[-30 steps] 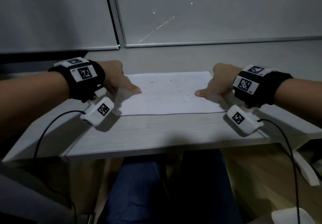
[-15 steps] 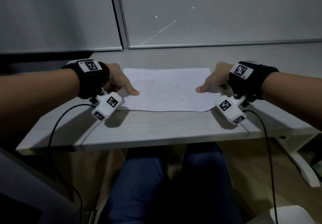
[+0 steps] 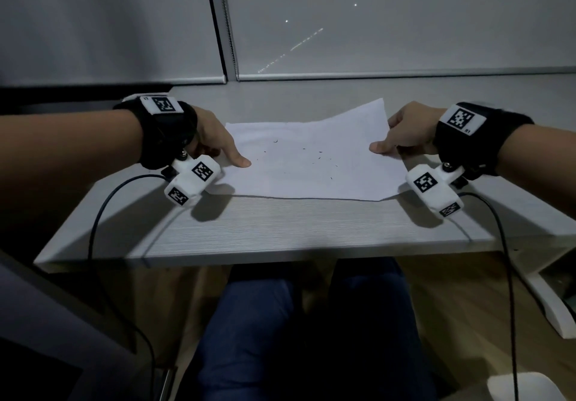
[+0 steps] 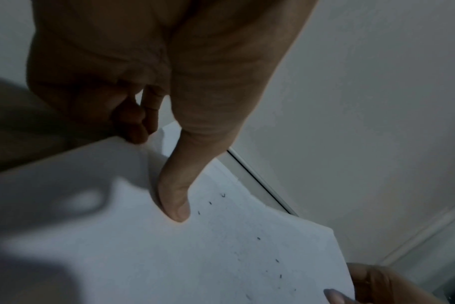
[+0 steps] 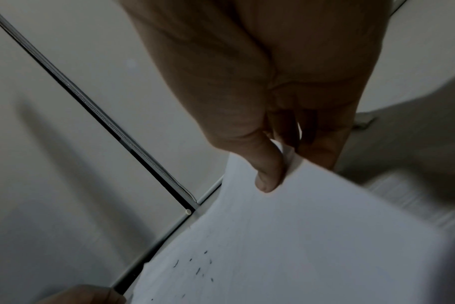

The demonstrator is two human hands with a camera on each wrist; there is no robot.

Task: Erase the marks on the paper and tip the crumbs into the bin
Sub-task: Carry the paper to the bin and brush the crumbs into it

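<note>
Paper over desk, sagging in middle, far right corner lifted. Left hand pinches left edge, thumb on top, fingers curled beneath. Right hand pinches right edge same way. Dark crumbs scattered mid-sheet. No bin seen. Risk: uneven tilt or jerk sends crumbs sliding off near edge; pulling sheet taut flattens sag, flicks them onto desk.
</note>
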